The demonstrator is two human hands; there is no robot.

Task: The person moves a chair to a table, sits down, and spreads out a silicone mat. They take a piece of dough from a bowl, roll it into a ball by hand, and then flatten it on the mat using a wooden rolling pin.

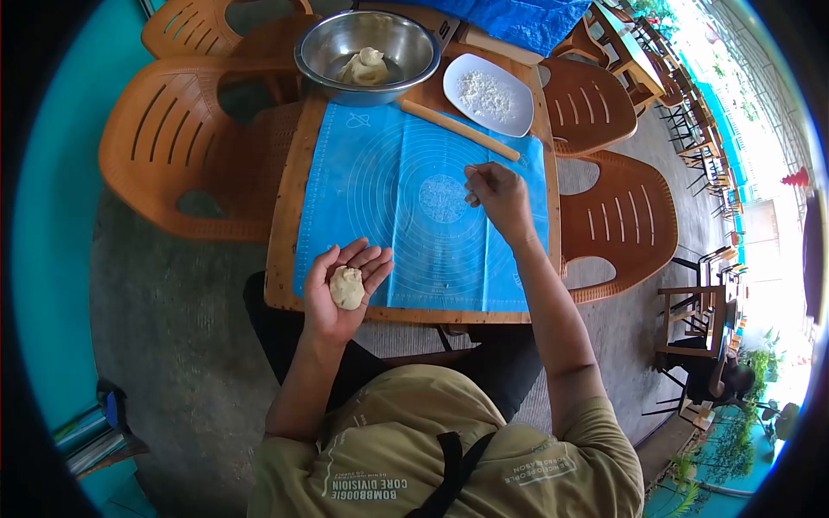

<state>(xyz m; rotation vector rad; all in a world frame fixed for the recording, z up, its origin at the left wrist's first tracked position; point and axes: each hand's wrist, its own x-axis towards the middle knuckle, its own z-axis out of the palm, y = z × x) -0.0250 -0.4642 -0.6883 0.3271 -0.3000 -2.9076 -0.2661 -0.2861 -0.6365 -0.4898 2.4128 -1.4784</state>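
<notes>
One pale round dough ball (347, 287) rests on the open, upturned left hand (333, 309) at the wooden counter's (281, 259) near edge. The right hand (496, 195), fingers pinched closed, is above the blue silicone mat (380, 190).

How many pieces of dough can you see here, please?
2: a dough ball on the left hand, a dough lump in the steel bowl.
</notes>
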